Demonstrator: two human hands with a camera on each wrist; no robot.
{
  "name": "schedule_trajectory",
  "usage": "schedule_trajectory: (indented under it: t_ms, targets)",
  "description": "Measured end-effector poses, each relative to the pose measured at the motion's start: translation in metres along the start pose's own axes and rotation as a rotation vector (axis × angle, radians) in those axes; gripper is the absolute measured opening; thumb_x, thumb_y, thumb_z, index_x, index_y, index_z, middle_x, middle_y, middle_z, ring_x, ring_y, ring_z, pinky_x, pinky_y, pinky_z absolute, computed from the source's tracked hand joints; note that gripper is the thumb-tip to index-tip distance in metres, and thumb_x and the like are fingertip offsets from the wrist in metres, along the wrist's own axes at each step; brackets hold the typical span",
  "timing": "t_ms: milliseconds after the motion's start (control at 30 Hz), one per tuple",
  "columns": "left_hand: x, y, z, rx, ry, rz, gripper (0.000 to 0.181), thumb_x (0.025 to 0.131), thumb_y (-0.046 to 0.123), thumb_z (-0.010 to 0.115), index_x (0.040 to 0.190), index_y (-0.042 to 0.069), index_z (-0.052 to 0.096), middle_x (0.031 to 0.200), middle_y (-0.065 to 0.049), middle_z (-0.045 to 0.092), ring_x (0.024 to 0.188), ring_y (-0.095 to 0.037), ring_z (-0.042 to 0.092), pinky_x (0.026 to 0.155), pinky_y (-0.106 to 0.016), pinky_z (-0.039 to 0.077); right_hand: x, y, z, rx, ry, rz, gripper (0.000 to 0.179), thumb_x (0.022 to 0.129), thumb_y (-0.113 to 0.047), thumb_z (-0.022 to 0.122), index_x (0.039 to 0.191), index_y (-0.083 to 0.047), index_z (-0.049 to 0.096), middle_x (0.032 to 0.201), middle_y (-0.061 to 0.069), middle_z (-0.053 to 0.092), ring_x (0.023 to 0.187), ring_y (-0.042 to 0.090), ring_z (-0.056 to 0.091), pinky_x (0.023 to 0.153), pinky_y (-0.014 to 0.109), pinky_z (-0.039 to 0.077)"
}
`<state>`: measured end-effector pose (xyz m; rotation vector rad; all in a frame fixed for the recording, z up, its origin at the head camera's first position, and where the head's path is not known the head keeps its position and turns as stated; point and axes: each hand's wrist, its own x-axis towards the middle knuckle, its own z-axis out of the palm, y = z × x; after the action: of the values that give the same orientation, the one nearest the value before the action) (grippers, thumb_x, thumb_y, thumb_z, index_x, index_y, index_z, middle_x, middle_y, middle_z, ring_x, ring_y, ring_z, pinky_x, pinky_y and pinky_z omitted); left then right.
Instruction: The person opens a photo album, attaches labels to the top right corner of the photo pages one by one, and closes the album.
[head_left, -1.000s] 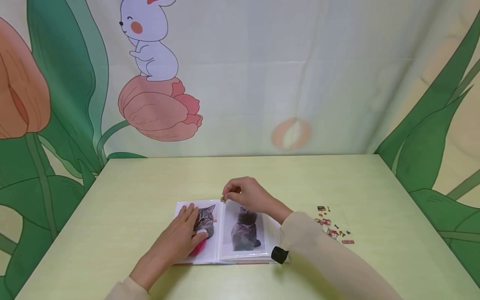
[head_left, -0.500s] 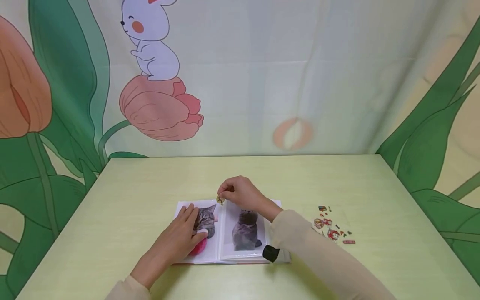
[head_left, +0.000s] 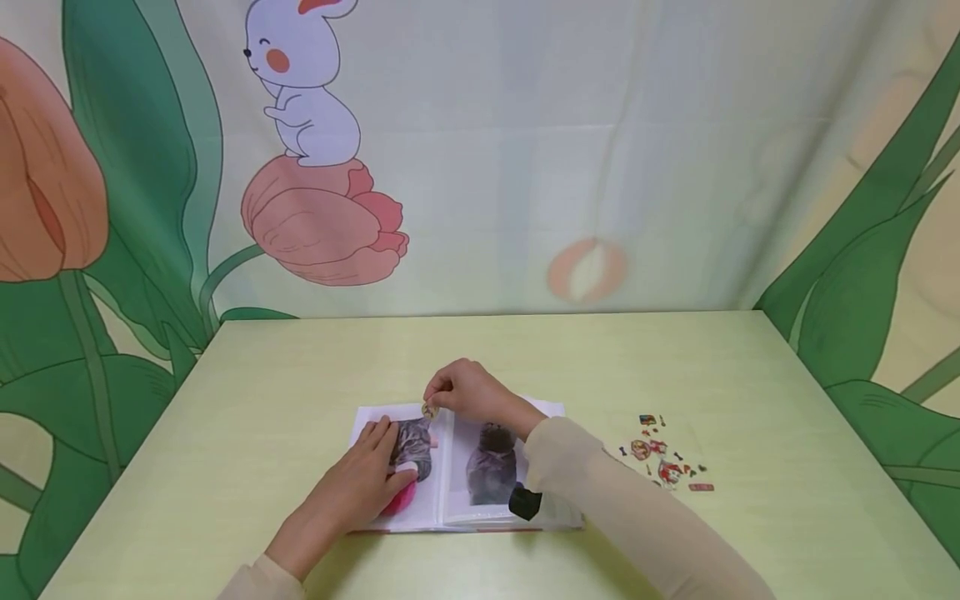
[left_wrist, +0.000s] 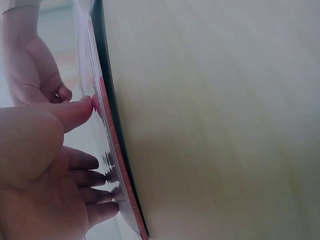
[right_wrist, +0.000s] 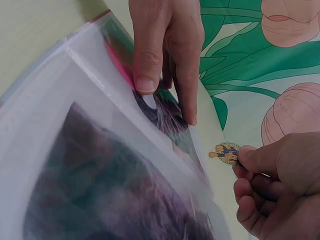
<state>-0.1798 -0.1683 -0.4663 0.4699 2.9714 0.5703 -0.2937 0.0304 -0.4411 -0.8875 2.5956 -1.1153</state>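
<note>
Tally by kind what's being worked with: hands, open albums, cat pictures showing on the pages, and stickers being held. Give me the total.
Hands: 2 (left hand, right hand)
Open album: 1
Cat pictures: 2 (left-page cat, right-page cat)
Held sticker: 1
Total: 6

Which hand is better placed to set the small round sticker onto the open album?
Probably the right hand: it pinches the sticker close to the album, while the left hand rests on the left page.
</note>
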Motion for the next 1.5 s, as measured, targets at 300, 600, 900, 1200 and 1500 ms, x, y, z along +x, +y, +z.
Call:
schedule_trajectory:
  t_ms: [300,600,900,1200,1500]
  targets:
    - [-0.001,0.001,-0.003,-0.007,-0.015,0.003,0.073,0.102,0.031,0.066,0.149,-0.018,0.038,0.159,-0.036,0.03,0.148,-0.053,0.025,0.119,-0.059,0.028,0.007,0.006,0.004,-0.018,-0.01,0.024,0.014,0.099,-0.004,0.067,0.093,-0.006,0.08,0.087,0.0,0.075,0.069,0.007,0.05,0.059,0.018,0.037]
    - [0.0,0.0,-0.005,-0.008,-0.017,0.007,0.073,0.102,0.031,0.066,0.148,-0.018,0.039,0.159,-0.036,0.03,0.148,-0.053,0.025,0.119,-0.059,0.028,0.013,0.01,0.005,-0.003,-0.036,0.021,0.015,0.099,-0.004,0.065,0.094,-0.003,0.08,0.085,0.002,0.075,0.062,0.008,0.045,0.055,0.019,0.033]
    - [0.0,0.0,-0.004,-0.005,-0.018,-0.008,0.073,0.102,0.031,0.066,0.149,-0.017,0.039,0.159,-0.035,0.03,0.149,-0.052,0.025,0.119,-0.059,0.028,0.015,0.01,0.007,0.013,-0.047,0.024,0.014,0.099,-0.006,0.067,0.095,-0.004,0.08,0.085,0.001,0.075,0.06,0.008,0.042,0.054,0.02,0.032]
    - [-0.001,0.0,-0.003,0.008,-0.018,-0.013,0.073,0.101,0.031,0.067,0.148,-0.017,0.04,0.159,-0.035,0.031,0.148,-0.053,0.026,0.119,-0.059,0.029,0.016,0.01,0.01,-0.018,-0.048,0.026,0.015,0.1,-0.006,0.066,0.094,-0.005,0.08,0.086,0.001,0.075,0.061,0.008,0.044,0.055,0.019,0.033]
    - [-0.001,0.0,-0.003,0.015,-0.007,-0.005,0.074,0.101,0.032,0.068,0.147,-0.018,0.041,0.158,-0.036,0.032,0.148,-0.053,0.027,0.119,-0.058,0.029,0.015,0.008,0.012,-0.074,-0.052,0.029,0.015,0.099,-0.004,0.067,0.091,-0.006,0.08,0.084,0.001,0.074,0.066,0.008,0.049,0.059,0.019,0.038]
